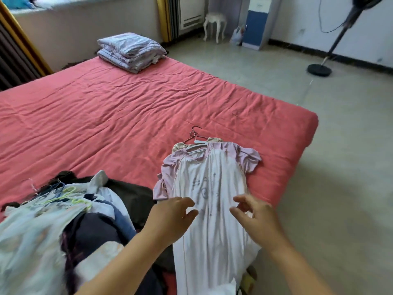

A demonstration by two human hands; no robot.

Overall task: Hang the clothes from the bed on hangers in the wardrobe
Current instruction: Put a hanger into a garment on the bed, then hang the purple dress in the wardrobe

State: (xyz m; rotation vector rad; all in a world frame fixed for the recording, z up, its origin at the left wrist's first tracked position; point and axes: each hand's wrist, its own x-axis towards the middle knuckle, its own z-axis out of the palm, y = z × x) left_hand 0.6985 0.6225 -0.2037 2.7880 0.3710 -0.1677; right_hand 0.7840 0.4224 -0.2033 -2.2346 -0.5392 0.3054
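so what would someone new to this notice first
The big coral-red bed fills most of the view. At its near right edge lies a white dress with lilac sleeves, already on a hanger, with the left hand and right hand hovering just over it, fingers loose. A jumbled pile of clothes sits at the near left, and folded quilts at the far end.

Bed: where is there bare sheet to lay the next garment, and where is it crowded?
Free: the broad red sheet between the folded quilt and the clothes pile, plus a strip beyond the hanger hooks. Crowded: the near edge, with the pile, white dress and both hands.
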